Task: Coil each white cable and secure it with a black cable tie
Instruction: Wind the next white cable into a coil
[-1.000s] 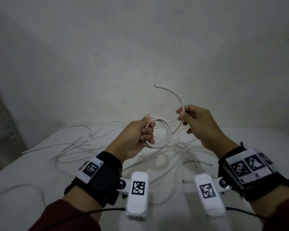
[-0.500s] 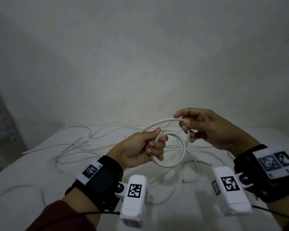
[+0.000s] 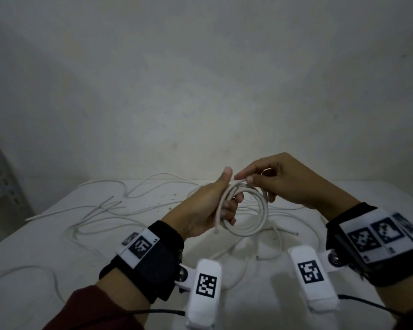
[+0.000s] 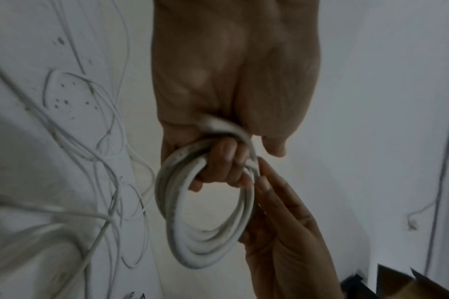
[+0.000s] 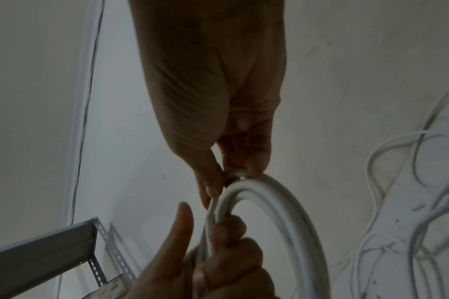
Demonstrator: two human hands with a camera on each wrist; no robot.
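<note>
Since half a second earlier, the right hand (image 3: 289, 179) had come in closer to the left hand (image 3: 208, 208), and the strand it carried had been laid down against the top of the coiled white cable (image 3: 253, 225), closing the open arc that had stood above the loops. The left hand gripped the coil on its near-left side, fingers (image 4: 223, 161) curled through the ring and wrapped around the bundled turns, while its thumb (image 5: 182, 228) stood straight up, clear of the cable. A short cut end (image 3: 216, 231) of the cable hung out just below that fist. The right hand pinched a strand at the top of the coil between thumb and forefinger (image 5: 210, 182), its other fingers bent loosely behind; in the left wrist view its fingertips lay against the outer side of the ring, right beside the left hand's knuckles. The coil itself hung in the air between the two hands, several turns lying together in a rough circle, held above the white table (image 3: 57, 258). Beneath and beyond the hands, loose white cables (image 3: 134, 201) sprawled uncoiled across the tabletop in tangled curves. A grey slotted metal shelf frame (image 5: 51, 250) stood off to the far left of the left hand, against the plain wall (image 3: 200, 91). Both wrists wore black bands with printed markers.
</note>
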